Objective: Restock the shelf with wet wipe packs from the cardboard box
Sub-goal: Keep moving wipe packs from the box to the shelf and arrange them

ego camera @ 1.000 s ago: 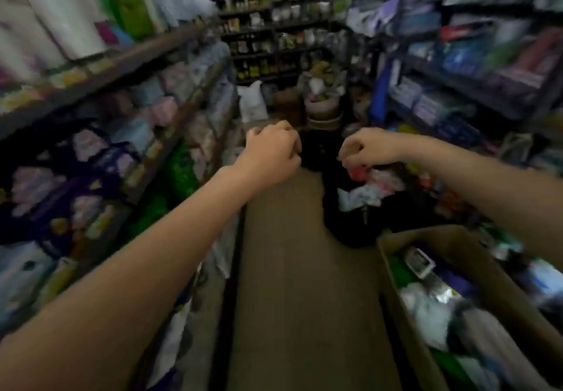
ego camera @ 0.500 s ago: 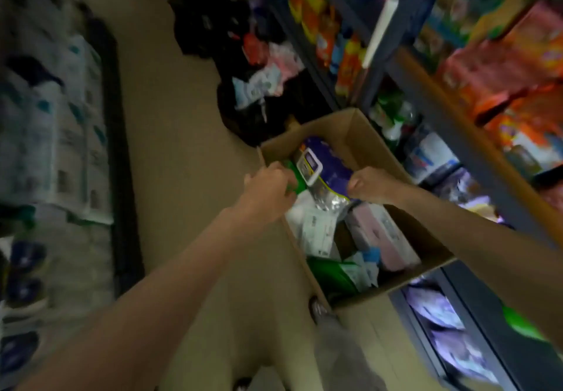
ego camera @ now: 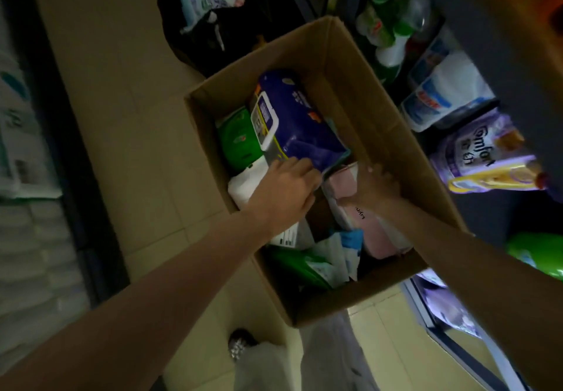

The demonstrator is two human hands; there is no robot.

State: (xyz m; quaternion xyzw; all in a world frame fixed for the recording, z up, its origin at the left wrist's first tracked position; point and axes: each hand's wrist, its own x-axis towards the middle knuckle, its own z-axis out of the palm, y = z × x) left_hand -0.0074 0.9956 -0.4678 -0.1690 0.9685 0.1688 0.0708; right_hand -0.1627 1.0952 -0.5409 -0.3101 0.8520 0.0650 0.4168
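An open cardboard box (ego camera: 377,122) stands on the tiled floor with several wet wipe packs inside. A dark blue pack (ego camera: 304,119) with a white lid lies on top at the far side, next to a green pack (ego camera: 237,138). My left hand (ego camera: 286,189) reaches into the box, its fingers curled at the blue pack's near edge. My right hand (ego camera: 376,182) grips the upper end of a pink pack (ego camera: 374,232) by the box's right wall. A white pack (ego camera: 243,183) lies partly under my left wrist.
A black bag (ego camera: 219,25) with more packs sits on the floor beyond the box. The right shelf holds purple softener pouches (ego camera: 478,153) and white and green bottles (ego camera: 393,34). White packs (ego camera: 21,147) fill the left shelf. Beige floor (ego camera: 122,101) runs between them.
The view swung from the aisle down onto the box. Both hands, held up as loose fists before, dropped into the box and now close on the blue and pink packs.
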